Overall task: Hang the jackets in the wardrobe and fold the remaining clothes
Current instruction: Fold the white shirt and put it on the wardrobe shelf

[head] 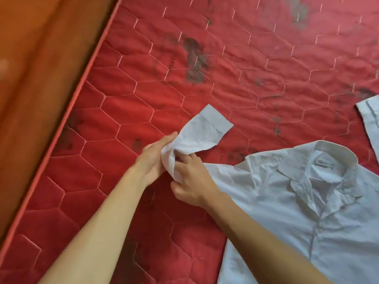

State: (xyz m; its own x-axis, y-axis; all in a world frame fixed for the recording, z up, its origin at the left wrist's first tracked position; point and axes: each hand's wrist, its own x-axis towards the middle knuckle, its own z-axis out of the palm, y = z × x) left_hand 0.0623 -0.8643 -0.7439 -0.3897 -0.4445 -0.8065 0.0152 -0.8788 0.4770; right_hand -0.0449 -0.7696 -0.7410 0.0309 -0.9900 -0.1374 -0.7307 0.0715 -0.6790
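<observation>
A white collared shirt [297, 201] lies front up on the red quilted mattress [164, 89], its collar toward the upper right. Its short sleeve [207, 130] sticks out to the left and is bunched near the shoulder. My left hand [153, 158] holds the bunched sleeve cloth from the left, fingers curled against it. My right hand [190, 181] pinches the same fold from the right, its forearm lying across the shirt's shoulder. No jacket or wardrobe is in view.
Part of another white garment [369, 124] with a dark stripe shows at the right edge. The mattress has a piped edge running diagonally at the left, with an orange-brown wooden bed frame [41, 68] beyond it. Dark stains mark the mattress top.
</observation>
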